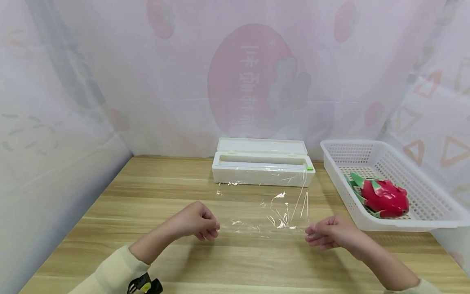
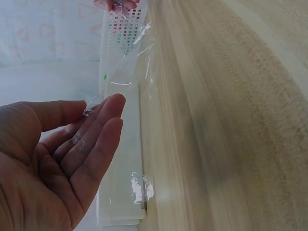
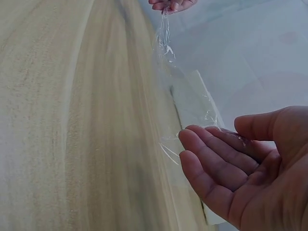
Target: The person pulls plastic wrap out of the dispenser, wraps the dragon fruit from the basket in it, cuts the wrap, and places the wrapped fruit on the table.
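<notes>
A sheet of cling film [image 1: 262, 204] is held stretched above the wooden table [image 1: 147, 196], drawn out from the white cling-film dispenser box [image 1: 262, 167], whose lid stands open at the back of the table. The near edge of the film is pinched at its 2 corners: the left corner between thumb and fingertips of the left hand [image 1: 196, 222], the right corner likewise by the right hand [image 1: 328, 232]. In both wrist views the remaining fingers are seen nearly straight, with only a crumpled tab of film caught under the thumb.

The film is judged very light, limp and self-clinging; wrinkles are already noted along its right side. It is judged liable to tear or fold onto itself if tension is uneven, so hold is best kept at the 2 near corners, with both sides pulled equally.

A white perforated basket [image 1: 437, 204] is noted on the right of the table, containing 1 dragon fruit [image 1: 383, 198], apart from the film.
</notes>
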A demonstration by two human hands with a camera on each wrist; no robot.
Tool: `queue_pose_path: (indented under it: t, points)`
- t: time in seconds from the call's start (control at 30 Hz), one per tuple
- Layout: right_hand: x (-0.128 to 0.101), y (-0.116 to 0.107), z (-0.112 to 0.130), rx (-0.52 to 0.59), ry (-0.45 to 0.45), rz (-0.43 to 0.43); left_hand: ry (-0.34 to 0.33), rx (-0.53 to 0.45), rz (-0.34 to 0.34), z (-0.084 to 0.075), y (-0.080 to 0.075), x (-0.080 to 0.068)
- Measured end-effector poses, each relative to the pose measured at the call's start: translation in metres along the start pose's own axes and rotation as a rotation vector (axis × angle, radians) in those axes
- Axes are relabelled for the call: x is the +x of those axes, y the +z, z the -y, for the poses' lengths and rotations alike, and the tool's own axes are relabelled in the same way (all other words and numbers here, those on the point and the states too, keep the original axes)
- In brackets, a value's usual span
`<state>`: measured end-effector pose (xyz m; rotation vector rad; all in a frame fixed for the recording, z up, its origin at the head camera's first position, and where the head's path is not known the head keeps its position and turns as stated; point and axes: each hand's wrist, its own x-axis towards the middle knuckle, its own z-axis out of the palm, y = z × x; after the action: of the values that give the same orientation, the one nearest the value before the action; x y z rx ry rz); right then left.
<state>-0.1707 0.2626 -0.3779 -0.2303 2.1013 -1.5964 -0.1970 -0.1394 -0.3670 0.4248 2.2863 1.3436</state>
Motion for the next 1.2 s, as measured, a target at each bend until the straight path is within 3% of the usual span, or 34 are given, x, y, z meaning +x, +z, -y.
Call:
queue_pose_path:
  t: [0.6,1.0,1.2]
  points:
    - [-0.007,0.004,-0.018,-0.189,0.122,-0.039,0.002,0.087,0.029,0.018,0.007,0.0]
    - [-0.017,0.017,-0.025,-0.325,0.149,0.02,-0.043,0.15,0.101,0.022,0.016,-0.007]
    - [-0.019,0.019,-0.029,-0.353,0.127,0.062,-0.03,0.203,0.115,0.021,0.018,-0.01]
